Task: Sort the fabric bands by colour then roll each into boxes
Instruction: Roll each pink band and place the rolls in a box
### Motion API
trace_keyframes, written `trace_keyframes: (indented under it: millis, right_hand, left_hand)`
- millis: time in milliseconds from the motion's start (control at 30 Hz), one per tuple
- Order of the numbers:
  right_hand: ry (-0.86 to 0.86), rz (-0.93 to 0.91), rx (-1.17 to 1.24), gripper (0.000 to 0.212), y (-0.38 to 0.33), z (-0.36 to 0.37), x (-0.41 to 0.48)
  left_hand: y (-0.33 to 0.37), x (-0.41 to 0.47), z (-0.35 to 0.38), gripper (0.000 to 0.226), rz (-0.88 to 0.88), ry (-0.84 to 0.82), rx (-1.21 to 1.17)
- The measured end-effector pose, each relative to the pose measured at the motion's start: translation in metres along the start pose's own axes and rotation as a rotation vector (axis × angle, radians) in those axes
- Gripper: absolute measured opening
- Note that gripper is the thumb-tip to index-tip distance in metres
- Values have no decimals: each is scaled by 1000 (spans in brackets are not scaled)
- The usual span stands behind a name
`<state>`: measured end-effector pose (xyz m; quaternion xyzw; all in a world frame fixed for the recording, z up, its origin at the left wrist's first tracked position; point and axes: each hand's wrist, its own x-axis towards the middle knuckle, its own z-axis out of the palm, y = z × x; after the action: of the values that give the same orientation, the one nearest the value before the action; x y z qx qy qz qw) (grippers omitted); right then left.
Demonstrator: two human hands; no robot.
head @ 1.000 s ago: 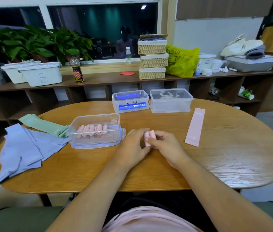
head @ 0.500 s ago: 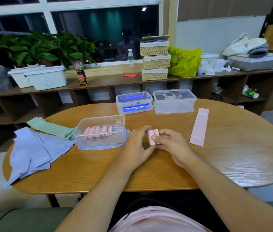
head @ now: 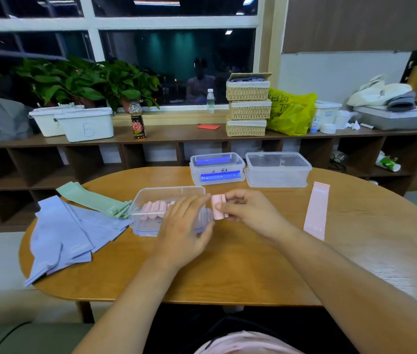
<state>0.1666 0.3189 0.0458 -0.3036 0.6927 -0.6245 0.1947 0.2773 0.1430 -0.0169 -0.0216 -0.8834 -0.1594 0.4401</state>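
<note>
The right hand (head: 250,213) pinches the finished pink roll (head: 218,208) between thumb and fingers, over the bench (head: 227,272). The left hand (head: 184,226), which gripped the roll with it a moment ago, now has its fingers stretched out, tips at the roll's left end, palm in front of the near box (head: 171,189). The roll has also come closer to that box, so the rolling looks done and the drop-in is probably next. Counted: about four pink rolls (head: 155,208) show in the box, any others hidden by the left hand; one flat pink band (head: 316,210) lies to the right; a green stack (head: 92,199) and a blue pile (head: 66,233) lie to the left, too overlapped to count. There are three boxes in all — a blue-filled box (head: 217,168) and a clear box (head: 277,169) stand at the far edge.
</note>
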Motion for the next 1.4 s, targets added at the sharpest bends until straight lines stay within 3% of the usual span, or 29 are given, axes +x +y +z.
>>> trace_keyframes:
  millis: [167, 267, 467, 633, 700, 900, 1100, 1300, 1400]
  right_hand:
    - [-10, -31, -153, 28, -42, 31, 47]
    - [51, -73, -391, 26, -54, 55, 85]
    - [-17, 53, -1019, 12, -54, 99, 121]
    - [-10, 48, -1284, 4, -37, 115, 127]
    - [-11, 31, -1361, 15, -31, 117, 129]
    - [-31, 48, -1410, 20, -20, 121, 133]
    - [-4, 100, -1298, 19, -18, 125, 137]
    - [-33, 164, -1223, 2, -20, 125, 137]
    - [-60, 186, -1229, 13, -21, 125, 137]
  left_hand:
    - [-56, -19, -34, 33, -195, 11, 219]
    - [-65, -22, -35, 29, -355, 22, 266]
    - [-65, -23, -25, 20, -359, 31, 314]
    - [-68, -24, -26, 14, -381, 25, 317]
    - [-67, -24, -27, 14, -385, 26, 318]
    - [-66, -23, -27, 22, -377, 22, 332]
    - [-67, -24, -26, 18, -376, 11, 352]
    - [-65, -23, -27, 16, -379, -1, 369]
    - [-66, -22, -27, 17, -391, -13, 380]
